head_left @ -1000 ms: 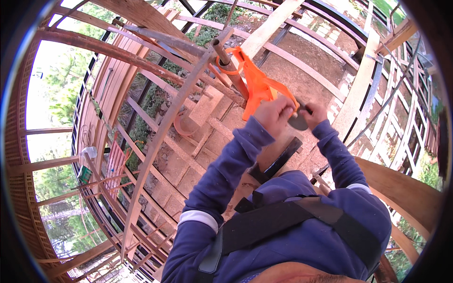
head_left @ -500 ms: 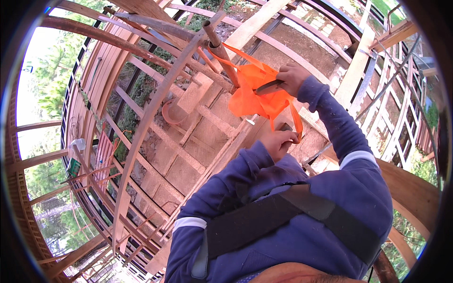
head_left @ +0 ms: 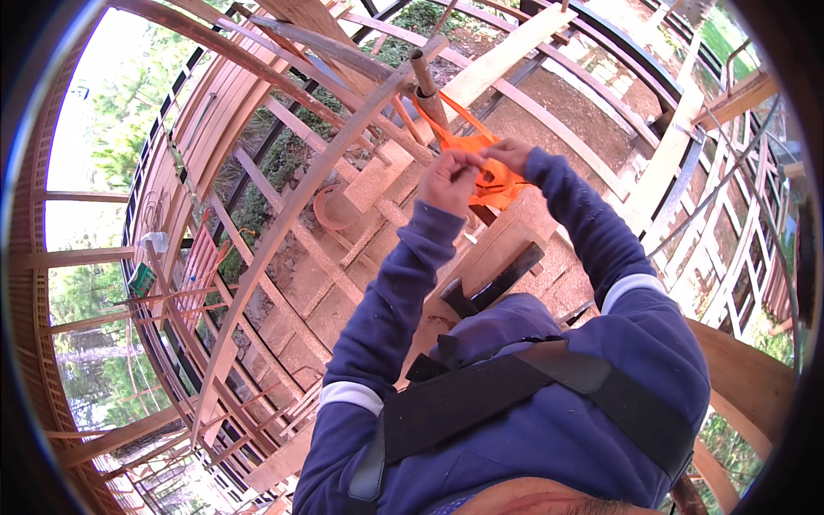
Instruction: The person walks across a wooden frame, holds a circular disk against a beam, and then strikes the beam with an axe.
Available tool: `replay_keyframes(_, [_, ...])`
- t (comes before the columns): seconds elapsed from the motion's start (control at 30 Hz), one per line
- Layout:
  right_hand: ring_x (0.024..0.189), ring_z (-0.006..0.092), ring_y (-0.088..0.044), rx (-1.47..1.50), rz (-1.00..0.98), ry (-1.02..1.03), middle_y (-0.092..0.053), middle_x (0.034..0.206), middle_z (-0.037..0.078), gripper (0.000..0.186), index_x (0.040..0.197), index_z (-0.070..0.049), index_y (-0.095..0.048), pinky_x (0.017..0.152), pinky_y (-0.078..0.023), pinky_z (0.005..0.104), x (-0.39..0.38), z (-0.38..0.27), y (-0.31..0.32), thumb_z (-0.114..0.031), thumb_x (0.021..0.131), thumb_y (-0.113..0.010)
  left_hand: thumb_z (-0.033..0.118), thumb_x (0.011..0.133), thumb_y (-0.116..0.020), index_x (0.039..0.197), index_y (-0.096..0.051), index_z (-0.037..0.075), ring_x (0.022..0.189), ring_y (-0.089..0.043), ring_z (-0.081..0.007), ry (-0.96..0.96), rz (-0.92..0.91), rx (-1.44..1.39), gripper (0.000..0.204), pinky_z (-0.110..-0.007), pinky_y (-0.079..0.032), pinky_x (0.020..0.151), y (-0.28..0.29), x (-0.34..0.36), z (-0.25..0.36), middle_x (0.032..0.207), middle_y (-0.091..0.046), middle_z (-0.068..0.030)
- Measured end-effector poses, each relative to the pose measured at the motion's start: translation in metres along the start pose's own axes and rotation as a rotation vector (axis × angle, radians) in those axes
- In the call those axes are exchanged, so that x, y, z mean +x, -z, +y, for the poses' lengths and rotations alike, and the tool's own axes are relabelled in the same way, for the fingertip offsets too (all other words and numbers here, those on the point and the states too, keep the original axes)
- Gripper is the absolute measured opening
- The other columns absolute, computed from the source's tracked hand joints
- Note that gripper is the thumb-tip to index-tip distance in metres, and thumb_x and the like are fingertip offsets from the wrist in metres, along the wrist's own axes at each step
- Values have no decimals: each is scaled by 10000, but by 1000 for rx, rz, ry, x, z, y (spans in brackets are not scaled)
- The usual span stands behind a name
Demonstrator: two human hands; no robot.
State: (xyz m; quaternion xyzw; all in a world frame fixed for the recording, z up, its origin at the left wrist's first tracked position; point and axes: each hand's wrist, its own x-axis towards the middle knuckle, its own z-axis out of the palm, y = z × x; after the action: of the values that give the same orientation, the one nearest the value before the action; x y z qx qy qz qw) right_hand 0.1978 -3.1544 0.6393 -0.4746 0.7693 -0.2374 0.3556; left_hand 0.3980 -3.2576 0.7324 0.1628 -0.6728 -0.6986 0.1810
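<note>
An orange cloth bag [head_left: 498,190] hangs by its strap from an upright pole [head_left: 427,86]. My left hand [head_left: 450,182] is closed in front of the bag's left side, thumb and forefinger pinched. My right hand [head_left: 512,156] is closed at the bag's upper right, its fingertips almost meeting those of the left. Whatever the fingers pinch is too small to make out. A dark, long tool [head_left: 506,276] lies on a wooden beam [head_left: 476,257] close to my lap; its kind is unclear.
A curved wooden rail [head_left: 275,232] sweeps past on the left, with crossing joists below it. A reddish bucket [head_left: 333,209] stands on the ground beneath. Long boards [head_left: 172,146] are stacked at the far left. A thick timber [head_left: 747,352] runs by my right side.
My left hand has moved up and away from my lap to the bag. The dark blade-like thing in my right hand no longer shows there. The dark tool on the beam has come into view.
</note>
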Motion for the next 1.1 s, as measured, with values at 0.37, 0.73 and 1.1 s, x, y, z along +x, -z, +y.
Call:
replay_keyframes(0.37, [628, 88, -571, 780, 620, 270, -617, 716, 4, 147, 944, -4, -672, 592, -482, 258, 80, -95, 96, -146, 969, -644, -29, 918, -603, 944, -644, 27, 599, -582, -84, -132, 400, -109, 74, -231, -485, 540, 64, 144, 57, 815, -673, -48])
replay_keyframes(0.73, [832, 261, -651, 333, 380, 92, -691, 963, 115, 317, 1081, -27, -661, 772, -518, 386, 123, 14, 41, -311, 958, -594, 202, 857, -669, 942, -726, 116, 754, -661, -263, -321, 394, 866, 134, -396, -530, 721, 93, 87, -115, 809, -695, -107])
replay_keyframes(1.1, [1105, 403, -579, -532, -495, 479, -581, 1221, 130, 476, 1291, -218, -566, 893, -502, 498, -78, 113, -240, -369, 845, -633, 339, 868, -647, 1194, -670, 77, 1084, -650, -310, 806, 709, 299, 419, -406, -507, 954, 10, -470, -226, 1128, -690, -171])
